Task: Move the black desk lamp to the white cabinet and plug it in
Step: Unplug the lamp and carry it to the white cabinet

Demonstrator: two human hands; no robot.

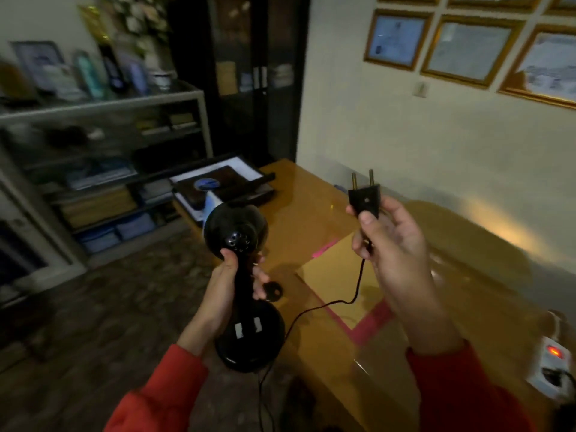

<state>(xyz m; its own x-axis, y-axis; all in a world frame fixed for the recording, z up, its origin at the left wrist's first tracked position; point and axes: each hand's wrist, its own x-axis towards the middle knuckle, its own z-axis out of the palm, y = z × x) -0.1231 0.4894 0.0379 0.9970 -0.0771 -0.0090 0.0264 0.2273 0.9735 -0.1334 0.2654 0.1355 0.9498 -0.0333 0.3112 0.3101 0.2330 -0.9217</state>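
Left hand (232, 277) wraps the stem of the black desk lamp (241, 275), fingers (260, 275) closed around it from the far side, thumb on the near side just under the lamp head. Lamp is held in the air, above the floor edge beside the table (311, 194), not resting on anything. Its round base points down toward the camera, two pale marks on it; the dome head with a ring of small holes sits just above the fingers.

Right hand (392, 241) is raised over the table, thumb and fingers pinched on the black plug (365, 198). Plug body pokes up above the fingertips, two brass prongs pointing upward, clear of the hand. The thin black cord (336, 304) drops from under the right fingers, loops over the table and runs back to the lamp base. Both sleeves are red.

On the table: a tan envelope-like sheet (336, 275) with pink edges under the right hand, a black tray of papers (224, 182) at the far end. A white power strip (551, 366) with a lit orange switch sits at the right edge, well apart from the plug. A white cabinet (103, 113) with shelves of folders stands to the left, across the floor, blurred. Framed certificates (470, 49) hang on the wall.
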